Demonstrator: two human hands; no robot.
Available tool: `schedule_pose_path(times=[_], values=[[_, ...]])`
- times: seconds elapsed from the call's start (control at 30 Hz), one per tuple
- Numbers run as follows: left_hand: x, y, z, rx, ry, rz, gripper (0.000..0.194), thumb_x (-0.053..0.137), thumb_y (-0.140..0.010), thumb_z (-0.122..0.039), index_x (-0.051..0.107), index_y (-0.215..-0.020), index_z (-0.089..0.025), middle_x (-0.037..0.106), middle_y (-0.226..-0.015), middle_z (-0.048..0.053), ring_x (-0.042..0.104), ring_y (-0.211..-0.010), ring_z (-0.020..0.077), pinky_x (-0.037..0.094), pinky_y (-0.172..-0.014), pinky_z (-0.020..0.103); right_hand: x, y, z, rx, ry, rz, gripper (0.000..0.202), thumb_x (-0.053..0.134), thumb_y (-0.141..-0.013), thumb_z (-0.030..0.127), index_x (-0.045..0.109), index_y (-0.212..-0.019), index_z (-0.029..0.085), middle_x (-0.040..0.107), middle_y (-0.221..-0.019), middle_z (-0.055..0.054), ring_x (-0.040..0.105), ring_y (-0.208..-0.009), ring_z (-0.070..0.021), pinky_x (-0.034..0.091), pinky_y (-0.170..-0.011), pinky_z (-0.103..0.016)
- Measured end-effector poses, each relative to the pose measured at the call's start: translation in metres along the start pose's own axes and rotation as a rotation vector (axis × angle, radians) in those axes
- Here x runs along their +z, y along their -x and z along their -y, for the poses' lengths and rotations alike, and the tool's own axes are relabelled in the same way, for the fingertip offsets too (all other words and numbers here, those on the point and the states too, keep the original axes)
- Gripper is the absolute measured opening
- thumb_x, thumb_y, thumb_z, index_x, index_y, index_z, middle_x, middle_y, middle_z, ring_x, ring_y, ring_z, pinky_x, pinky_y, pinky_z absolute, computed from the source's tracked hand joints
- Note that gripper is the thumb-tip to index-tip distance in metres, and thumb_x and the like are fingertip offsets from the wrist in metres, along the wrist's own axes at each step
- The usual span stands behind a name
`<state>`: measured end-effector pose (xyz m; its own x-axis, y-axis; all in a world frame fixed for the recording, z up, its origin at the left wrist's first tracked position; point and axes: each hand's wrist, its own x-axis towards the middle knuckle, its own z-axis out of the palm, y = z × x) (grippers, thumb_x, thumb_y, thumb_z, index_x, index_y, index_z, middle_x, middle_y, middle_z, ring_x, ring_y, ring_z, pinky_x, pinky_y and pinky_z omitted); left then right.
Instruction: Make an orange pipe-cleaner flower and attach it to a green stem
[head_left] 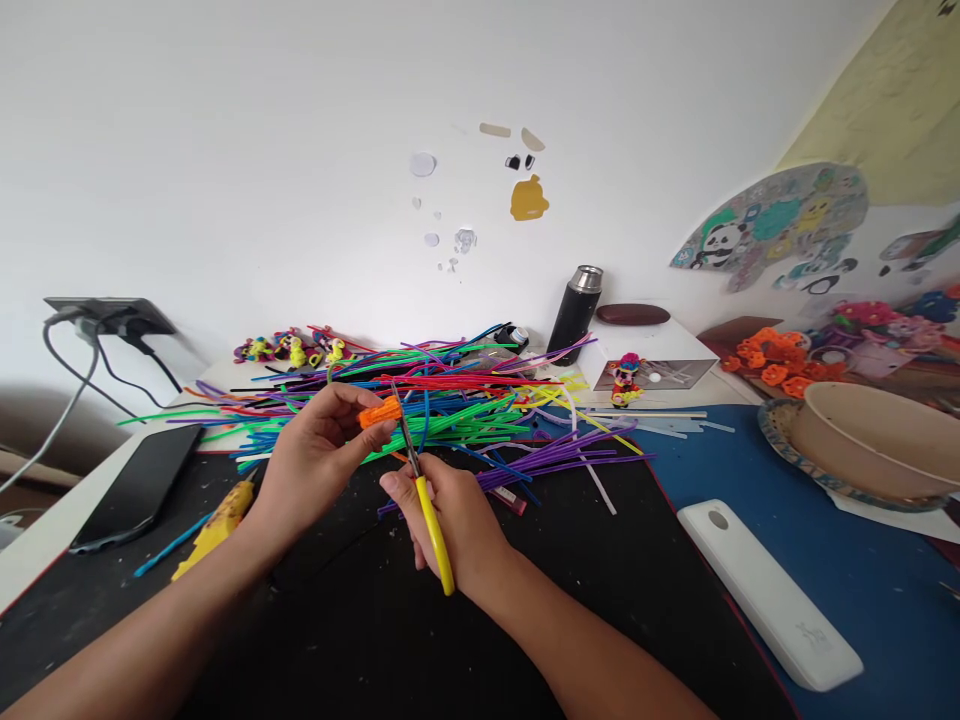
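Between the thumb and fingers of my left hand point(319, 445) is a small orange bundle that looks like coiled pipe cleaner point(380, 412). My right hand point(457, 515) grips yellow-handled scissors point(433, 530), their blades pointing up and away from me. The blades reach the right end of the orange piece; whether they touch it I cannot tell. Behind both hands lies a spread heap of pipe cleaners point(480, 420) in green, red, blue, purple and other colours. A yellow glue gun point(217, 525) rests on the black mat beside my left forearm.
A dark phone point(139, 488) lies at the left. Toward the back stand a black flask point(576, 315), a white box point(652, 360) and a small figure point(625, 380). On the right are a white power bank point(769, 590), a beige bowl point(885, 440) and orange pieces point(772, 360).
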<state>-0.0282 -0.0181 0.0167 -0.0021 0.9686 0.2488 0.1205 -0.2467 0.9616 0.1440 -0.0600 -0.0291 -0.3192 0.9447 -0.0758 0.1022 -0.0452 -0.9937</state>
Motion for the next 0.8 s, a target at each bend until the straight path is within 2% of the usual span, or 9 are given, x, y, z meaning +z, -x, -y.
schedule_pose_path(times=[0.27,0.47,0.6,0.8], values=[[-0.0007,0.0006,0.0040,0.013,-0.035,-0.017,0.051,0.102,-0.068,-0.051,0.069,-0.096,-0.023,0.077,-0.091,0.003,0.074,-0.085,0.0233,0.061,-0.074,0.030,0.0008,-0.0023,-0.0026,-0.029,0.100,-0.066,0.047,0.064,-0.101,0.071,0.068,-0.094,0.025,0.059,-0.061,0.001,0.058,-0.052,-0.0172,0.037,-0.053,-0.028],[0.0012,0.0017,0.0013,-0.007,-0.030,-0.041,0.052,0.105,-0.062,-0.049,0.071,-0.091,-0.024,0.077,-0.088,0.004,0.074,-0.083,0.0244,0.061,-0.072,0.030,0.0003,-0.0026,0.0015,-0.057,0.253,-0.114,0.033,0.066,-0.105,0.051,0.070,-0.091,0.022,0.066,-0.074,-0.003,0.058,-0.066,-0.0183,0.039,-0.063,-0.029],[0.0018,0.0009,-0.0017,-0.052,-0.016,-0.029,0.052,0.104,-0.062,-0.051,0.071,-0.090,-0.023,0.079,-0.088,0.004,0.073,-0.078,0.0231,0.061,-0.069,0.031,0.0009,-0.0039,-0.0026,-0.066,0.244,-0.109,0.028,0.066,-0.105,0.047,0.071,-0.093,0.022,0.068,-0.076,-0.002,0.059,-0.067,-0.0179,0.039,-0.064,-0.029],[0.0009,0.0003,-0.0057,-0.080,0.004,-0.021,0.046,0.104,-0.063,-0.045,0.071,-0.088,-0.025,0.079,-0.082,0.003,0.070,-0.064,0.0209,0.060,-0.060,0.032,0.0026,-0.0031,-0.0045,-0.089,0.197,-0.109,0.024,0.066,-0.105,0.043,0.072,-0.095,0.022,0.072,-0.080,-0.003,0.063,-0.070,-0.0183,0.041,-0.066,-0.029]])
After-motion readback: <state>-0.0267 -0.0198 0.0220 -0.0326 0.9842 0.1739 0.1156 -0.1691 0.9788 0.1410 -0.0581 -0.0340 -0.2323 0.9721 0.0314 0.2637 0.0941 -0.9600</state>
